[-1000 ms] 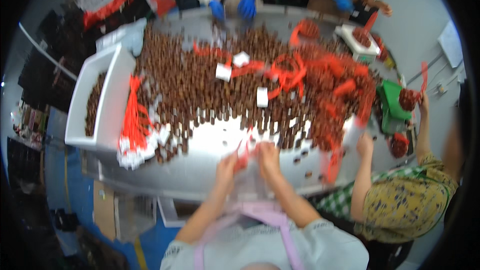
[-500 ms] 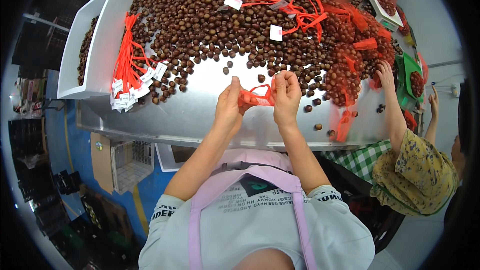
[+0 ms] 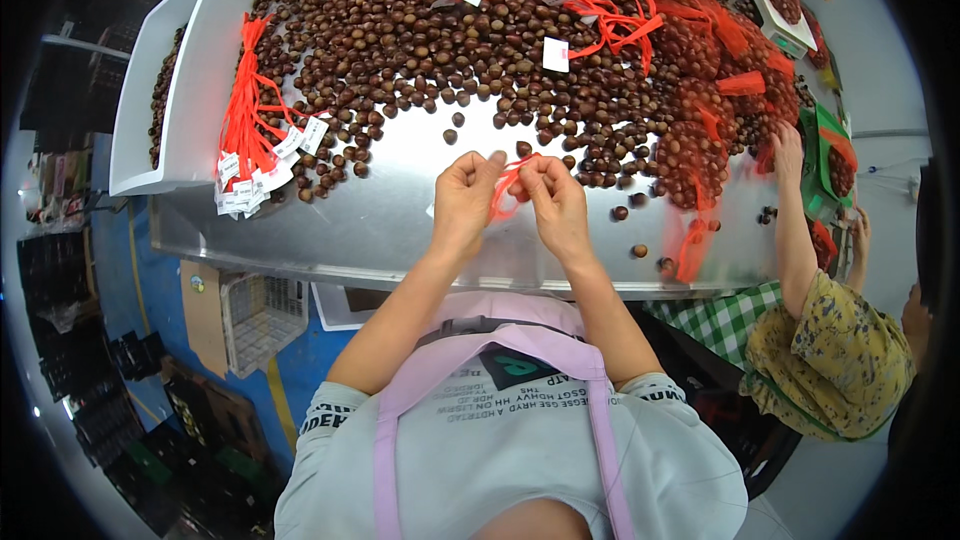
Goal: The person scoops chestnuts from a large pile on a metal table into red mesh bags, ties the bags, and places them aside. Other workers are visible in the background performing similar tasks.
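Two hands (image 3: 463, 202) (image 3: 560, 208) moved closer, one red net (image 3: 507, 186) between.

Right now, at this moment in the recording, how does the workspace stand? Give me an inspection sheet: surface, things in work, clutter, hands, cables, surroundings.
Surface: metal table, brown nuts spread across it.
Things in work: piece of red mesh between the hands.
Clutter: tagged red mesh bundle beside the white bin; filled mesh bags at right.
Hands: right hand pinches the red mesh; left hand is close against it, grip unclear.
Cables: thin lines by the right wall, too small to tell.
Surroundings: co-worker in patterned yellow top at right; blue floor.
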### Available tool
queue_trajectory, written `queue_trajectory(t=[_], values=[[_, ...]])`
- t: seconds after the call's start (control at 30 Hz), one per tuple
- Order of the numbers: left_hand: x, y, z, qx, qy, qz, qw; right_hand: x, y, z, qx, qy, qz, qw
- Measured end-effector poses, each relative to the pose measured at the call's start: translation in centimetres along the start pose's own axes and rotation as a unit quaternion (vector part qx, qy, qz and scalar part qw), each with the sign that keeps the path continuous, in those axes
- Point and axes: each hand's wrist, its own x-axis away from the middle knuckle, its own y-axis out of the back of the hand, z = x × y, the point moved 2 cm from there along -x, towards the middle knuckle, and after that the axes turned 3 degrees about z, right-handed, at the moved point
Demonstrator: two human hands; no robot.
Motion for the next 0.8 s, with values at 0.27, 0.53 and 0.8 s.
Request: queue_trajectory(t=[0.27, 0.53, 0.8], values=[[0.2, 1.0, 0.7, -0.141, 0.124, 0.130, 0.974, -1.1, 2.8, 0.5, -0.251, -0.066, -0.010, 0.966], [-0.3, 0.1, 1.2, -0.091, 0.059, 0.070, 0.992, 0.6, 1.4, 0.4, 0.022, -0.035, 0.090, 0.995], [-0.7, 0.7, 2.4, -0.040, 0.080, -0.013, 0.996, 0.5, 1.0, 0.1, -0.365, -0.068, -0.079, 0.925]])
